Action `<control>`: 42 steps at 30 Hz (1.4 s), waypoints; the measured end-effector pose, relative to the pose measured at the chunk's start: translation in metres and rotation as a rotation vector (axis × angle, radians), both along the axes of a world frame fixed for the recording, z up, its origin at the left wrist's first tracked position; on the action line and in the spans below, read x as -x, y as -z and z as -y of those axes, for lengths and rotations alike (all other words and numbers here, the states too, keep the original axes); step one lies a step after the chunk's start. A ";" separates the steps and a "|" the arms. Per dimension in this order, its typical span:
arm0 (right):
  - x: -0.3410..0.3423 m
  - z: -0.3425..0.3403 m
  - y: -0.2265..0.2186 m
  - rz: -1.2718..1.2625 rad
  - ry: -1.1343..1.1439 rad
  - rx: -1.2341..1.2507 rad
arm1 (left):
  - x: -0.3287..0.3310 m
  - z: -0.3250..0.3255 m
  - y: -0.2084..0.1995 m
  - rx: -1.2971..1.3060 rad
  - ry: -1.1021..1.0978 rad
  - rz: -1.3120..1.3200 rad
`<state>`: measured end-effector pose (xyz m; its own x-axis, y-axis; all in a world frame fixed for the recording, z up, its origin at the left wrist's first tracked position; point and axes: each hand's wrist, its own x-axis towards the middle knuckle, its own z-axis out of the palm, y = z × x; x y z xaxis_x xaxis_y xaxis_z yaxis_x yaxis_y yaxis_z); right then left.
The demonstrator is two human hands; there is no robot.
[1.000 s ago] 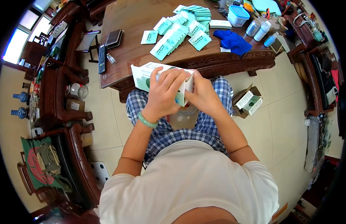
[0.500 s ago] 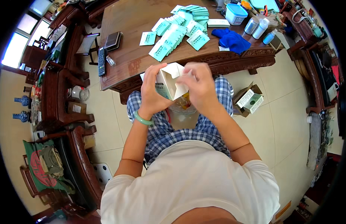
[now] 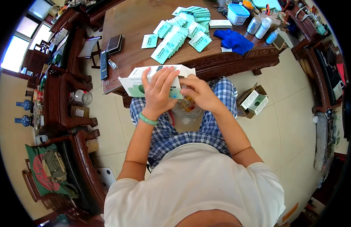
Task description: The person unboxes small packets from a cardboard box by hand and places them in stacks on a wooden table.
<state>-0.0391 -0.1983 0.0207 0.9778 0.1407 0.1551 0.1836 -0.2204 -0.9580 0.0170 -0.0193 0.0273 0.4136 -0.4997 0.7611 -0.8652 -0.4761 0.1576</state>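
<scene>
Above my knees I hold a white and green paper carton (image 3: 133,86), lying sideways at the table's near edge. My left hand (image 3: 159,87) wraps over its top and front, fingers closed on it. A green bangle (image 3: 148,119) circles that wrist. At the carton's right end my right hand (image 3: 200,92) has its fingers bent against the end flaps; the fingertips are partly hidden there. Beyond the carton, many pale green sachets (image 3: 175,36) lie in an overlapping heap on the wooden table (image 3: 126,28).
Between my legs stands a clear bin (image 3: 187,109) with scraps in it. An open brown box (image 3: 253,100) holding a carton sits on the floor at right. A blue cloth (image 3: 235,41), bottles (image 3: 263,28) and a white tub (image 3: 237,14) line the table's right; a remote control (image 3: 103,65) lies left.
The carton has turned from its open end facing me to lying sideways, its open end pointing right. Both hands have turned with it and stay on it.
</scene>
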 end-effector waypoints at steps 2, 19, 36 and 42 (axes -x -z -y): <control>-0.002 0.000 0.007 0.035 0.109 -0.131 | -0.002 0.000 -0.001 0.018 -0.014 0.020; 0.015 -0.011 -0.036 0.833 0.291 0.502 | -0.010 0.003 -0.014 0.190 0.195 -0.048; 0.015 -0.011 -0.071 0.630 0.342 0.486 | -0.022 0.006 -0.007 0.340 0.297 -0.034; 0.015 -0.014 -0.063 0.467 0.345 0.337 | -0.026 0.009 -0.008 0.408 0.308 -0.022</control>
<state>-0.0537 -0.1840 0.0836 0.8166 -0.0533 0.5748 0.4270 -0.6143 -0.6636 0.0427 -0.0281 0.0352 0.3125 -0.2648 0.9123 -0.9499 -0.0952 0.2977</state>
